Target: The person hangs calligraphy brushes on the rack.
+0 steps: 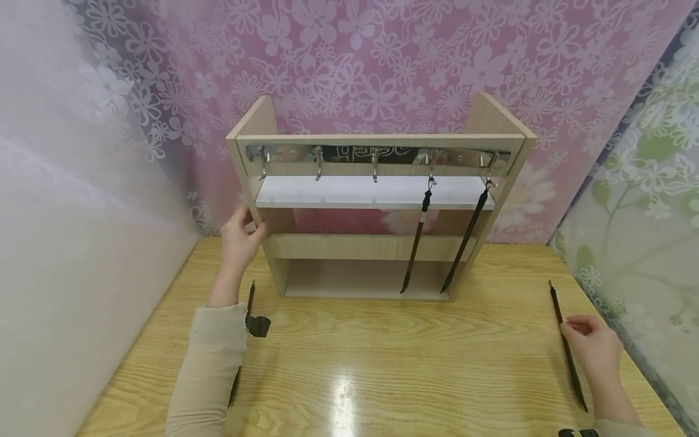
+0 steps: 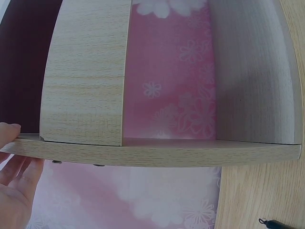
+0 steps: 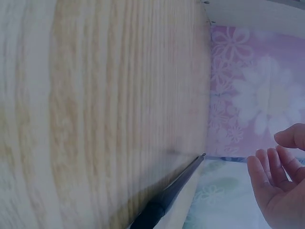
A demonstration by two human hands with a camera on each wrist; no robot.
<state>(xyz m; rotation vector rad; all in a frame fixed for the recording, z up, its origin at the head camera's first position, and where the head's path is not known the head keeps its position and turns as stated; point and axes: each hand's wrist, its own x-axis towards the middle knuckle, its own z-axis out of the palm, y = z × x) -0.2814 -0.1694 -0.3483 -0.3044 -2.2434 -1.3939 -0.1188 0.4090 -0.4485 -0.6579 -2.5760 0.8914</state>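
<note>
Passage before three left hooks (image 1: 319,167); hanging brushes (image 1: 417,237) obstruct right.

TEXT: no readable words, numbers or brands | hook rail (image 1: 297,153): pale, looping letter-like marks (image 1: 355,152) on the dark patch (image 1: 401,156) across its middle, not decipherable | black brush (image 1: 466,237), hanging below the hook rail's right end: tiny marks on the handle, too small to make out

Bright glare streaks the table (image 1: 393,352), while wrist views look hazy.
</note>
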